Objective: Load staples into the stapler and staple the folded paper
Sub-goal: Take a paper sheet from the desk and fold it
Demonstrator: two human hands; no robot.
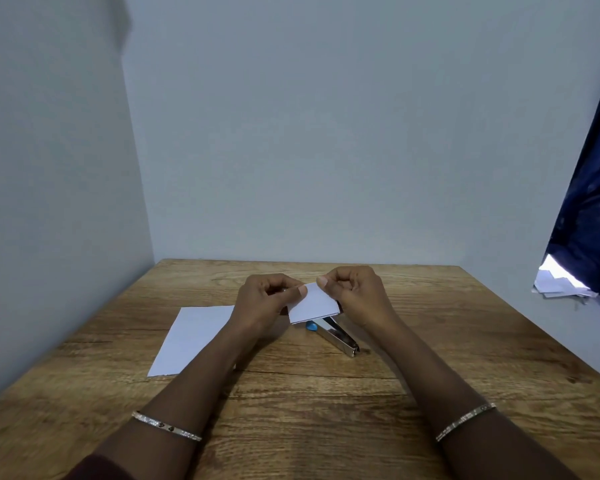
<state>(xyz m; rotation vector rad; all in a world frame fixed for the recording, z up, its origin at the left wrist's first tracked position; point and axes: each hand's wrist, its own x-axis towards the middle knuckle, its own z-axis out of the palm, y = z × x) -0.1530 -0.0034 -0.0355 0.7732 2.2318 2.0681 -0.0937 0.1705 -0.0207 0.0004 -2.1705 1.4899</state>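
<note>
Holding the folded paper (pixel 311 304) above the stapler (pixel 336 335), both hands pinched on its top corners.

Left hand (pixel 264 299) and right hand (pixel 355 289) grip it clear of the table (pixel 326 393). Directly below the paper lies the stapler, long axis running from under the paper toward the person's right; the right hand looks nearer.
</note>
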